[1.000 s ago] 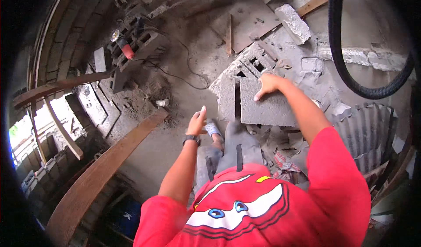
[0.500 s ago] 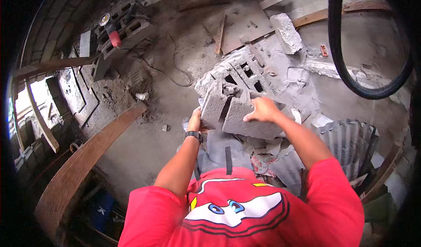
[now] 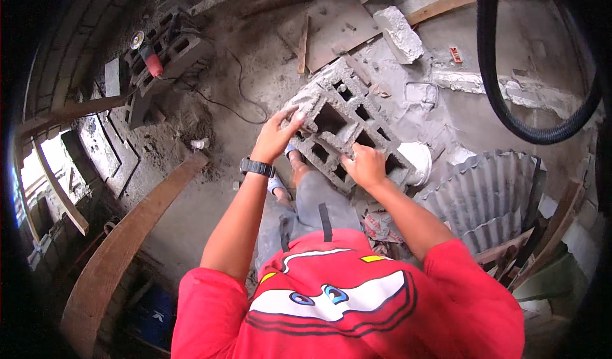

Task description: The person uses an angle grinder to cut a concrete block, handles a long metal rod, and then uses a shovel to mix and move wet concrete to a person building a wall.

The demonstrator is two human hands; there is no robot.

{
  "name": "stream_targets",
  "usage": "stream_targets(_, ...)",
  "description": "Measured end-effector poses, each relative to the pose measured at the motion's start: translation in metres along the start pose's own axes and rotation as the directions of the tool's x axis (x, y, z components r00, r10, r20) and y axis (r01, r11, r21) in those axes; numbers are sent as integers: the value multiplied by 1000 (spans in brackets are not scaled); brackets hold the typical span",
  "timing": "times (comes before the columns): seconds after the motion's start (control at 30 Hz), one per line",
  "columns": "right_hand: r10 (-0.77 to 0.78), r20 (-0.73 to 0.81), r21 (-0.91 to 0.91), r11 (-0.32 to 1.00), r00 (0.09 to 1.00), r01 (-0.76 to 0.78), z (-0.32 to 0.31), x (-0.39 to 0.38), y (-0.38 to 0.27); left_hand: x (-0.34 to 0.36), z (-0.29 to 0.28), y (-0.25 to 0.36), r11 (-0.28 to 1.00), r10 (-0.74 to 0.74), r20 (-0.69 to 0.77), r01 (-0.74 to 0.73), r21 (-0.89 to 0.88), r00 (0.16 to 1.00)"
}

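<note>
- Both hands hold a grey hollow concrete block (image 3: 347, 129), lifted off the floor, cavities facing up at the camera.
- Left hand (image 3: 275, 136): fingers curled over the block's left corner, wristwatch (image 3: 257, 166) on the wrist.
- Right hand (image 3: 364, 165): closed on the block's near edge.
- White bucket (image 3: 417, 161) just right of the right hand, corrugated sheet (image 3: 491, 196) beyond it.
- Curved wooden plank (image 3: 121, 244) lies well left of the left hand.
- Black hose (image 3: 494, 72) hangs far right, above.
</note>
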State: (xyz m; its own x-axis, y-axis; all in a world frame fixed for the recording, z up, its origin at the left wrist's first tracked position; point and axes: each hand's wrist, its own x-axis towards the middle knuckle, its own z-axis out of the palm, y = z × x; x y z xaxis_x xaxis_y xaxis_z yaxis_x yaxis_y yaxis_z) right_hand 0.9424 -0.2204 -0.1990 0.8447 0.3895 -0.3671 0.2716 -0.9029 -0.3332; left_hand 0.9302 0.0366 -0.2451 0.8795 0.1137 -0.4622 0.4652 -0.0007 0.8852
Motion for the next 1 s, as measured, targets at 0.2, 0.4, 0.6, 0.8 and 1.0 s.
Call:
stream_targets(0.2,-95,6,157,983,995,93,-31,-18,-7,29,12,56,760,1,104,-68,647,995)
stream_targets(0.4,267,39,209,940,963,-269,-59,-59,25,36,28,20,711,-115,105,8,703,988)
stream_targets(0.6,509,326,250,766,797,-592,3,-57,63,61,71,-30,619,49,58,-76,782,997)
stream_targets(0.8,564,16,496,712,825,-497,59,-30,72,65,84,-75,642,80,-152,66,764,985)
stream_targets(1.0,455,-51,500,782,889,-371,106,-35,140,-11,72,-95,870,152,-281,6,493,948)
